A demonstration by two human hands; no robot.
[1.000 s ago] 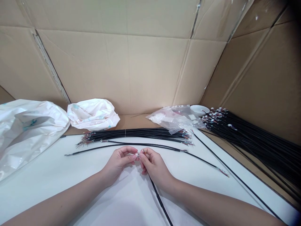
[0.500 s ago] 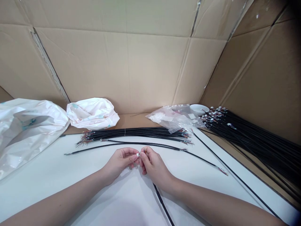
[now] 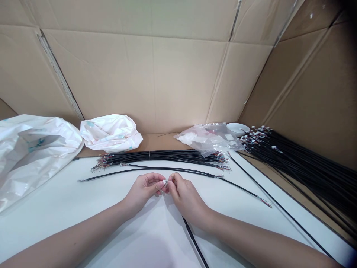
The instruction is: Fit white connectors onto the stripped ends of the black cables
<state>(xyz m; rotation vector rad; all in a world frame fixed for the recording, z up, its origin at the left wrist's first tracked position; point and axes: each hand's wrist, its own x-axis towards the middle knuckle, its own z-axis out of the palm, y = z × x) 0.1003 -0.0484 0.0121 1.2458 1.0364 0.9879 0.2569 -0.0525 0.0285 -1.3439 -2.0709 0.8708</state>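
My left hand [image 3: 143, 190] and my right hand [image 3: 186, 197] meet at the middle of the white table, fingertips close together. Between them, my left fingers pinch a small white wire connector [image 3: 165, 182]. My right fingers pinch the thin end of a black cable [image 3: 193, 238], which passes under my right hand and runs toward me. The fingers hide most of the connector and the cable's end. Just beyond my hands lies a loose black cable [image 3: 178, 170].
A tied bundle of black cables [image 3: 164, 157] lies beyond my hands, and a larger pile of them [image 3: 301, 163] lies at right. White plastic bags [image 3: 30, 156] sit at left. A transparent bag [image 3: 208, 139] and a white bowl [image 3: 237, 129] stand at the back against cardboard walls [image 3: 150, 74].
My fingers have drawn slightly closer around the white connector and the cable end. The view has shifted a little, so the objects on the table sit slightly higher in the picture.
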